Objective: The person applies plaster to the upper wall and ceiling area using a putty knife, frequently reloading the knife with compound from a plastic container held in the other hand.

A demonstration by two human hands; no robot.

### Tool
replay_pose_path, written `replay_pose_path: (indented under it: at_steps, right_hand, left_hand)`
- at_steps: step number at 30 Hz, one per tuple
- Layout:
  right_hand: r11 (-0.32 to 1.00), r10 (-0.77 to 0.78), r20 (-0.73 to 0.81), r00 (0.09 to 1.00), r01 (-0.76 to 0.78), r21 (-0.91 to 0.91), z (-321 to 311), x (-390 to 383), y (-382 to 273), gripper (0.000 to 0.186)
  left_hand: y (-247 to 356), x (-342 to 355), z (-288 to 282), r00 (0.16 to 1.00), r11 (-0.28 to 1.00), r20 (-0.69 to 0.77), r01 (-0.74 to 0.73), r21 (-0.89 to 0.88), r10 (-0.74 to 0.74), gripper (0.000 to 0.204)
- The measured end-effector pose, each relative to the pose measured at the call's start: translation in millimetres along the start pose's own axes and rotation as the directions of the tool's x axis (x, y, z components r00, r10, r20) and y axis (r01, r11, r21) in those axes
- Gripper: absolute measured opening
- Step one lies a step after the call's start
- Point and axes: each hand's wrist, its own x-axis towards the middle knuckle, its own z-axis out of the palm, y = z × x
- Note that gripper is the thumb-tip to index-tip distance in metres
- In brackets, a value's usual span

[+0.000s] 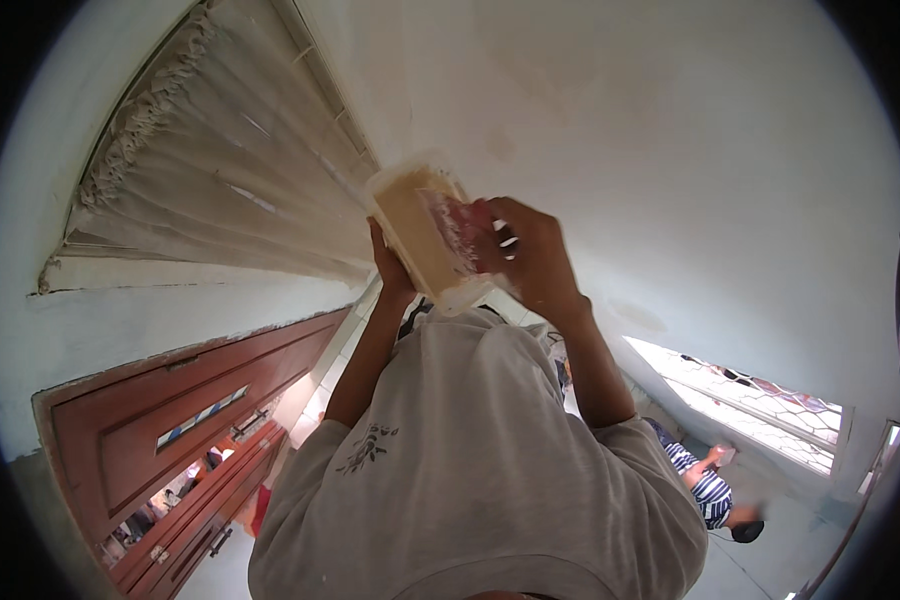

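Note:
Raised in front of my chest is a rectangular plastic container point(462, 298), translucent with a beige inside. My left hand point(394, 268) grips its left side, the thumb along the wall and the other fingers hidden behind. My right hand point(536, 258) is closed around a flat red scraper point(456, 228) smeared with white paste. The scraper lies over the container's right part; whether it touches the inside, I cannot tell. Slight blur softens the right fingers.
A pale wall point(630, 130) with faint patches rises ahead. To the left are a curtained window point(240, 160) and a reddish-brown wooden door point(120, 420). At the lower right, beside a window grille point(760, 400), another person in a striped shirt point(712, 498) holds something pale.

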Motion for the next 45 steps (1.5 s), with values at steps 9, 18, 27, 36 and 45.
replay_pose_path:
  at_steps: [9, 18, 27, 36, 45]
  right_hand:
    - [0.854, 0.067, 0.28, 0.958, 0.091, -0.513, 61, 17, 61, 0.022]
    - [0.959, 0.088, -0.024, 0.996, -0.091, -0.27, 6, 0, 31, 0.022]
    - [0.524, 0.509, -0.029, 0.861, -0.283, 0.803, -13, -32, 53, 0.026]
    - [0.314, 0.375, -0.114, 0.92, -0.01, 0.95, -18, -28, 67, 0.021]
    - [0.45, 0.475, -0.277, 0.836, 0.04, 0.892, -26, 66, 134, 0.045]
  left_hand:
    - [-18, 8, 18, 0.989, 0.999, -0.148, -0.028, -0.033, 0.023, 0.067]
    - [-21, 12, 16, 1.0, 1.0, -0.025, 0.01, 0.004, -0.01, 0.073]
    - [-32, 26, 10, 0.995, 0.996, 0.055, 0.09, -0.025, -0.088, 0.074]
    - [-51, 55, -11, 0.968, 0.99, 0.21, 0.141, -0.013, -0.135, 0.076]
    - [-47, 43, -3, 0.987, 0.988, -0.071, 0.143, -0.052, -0.146, 0.079]
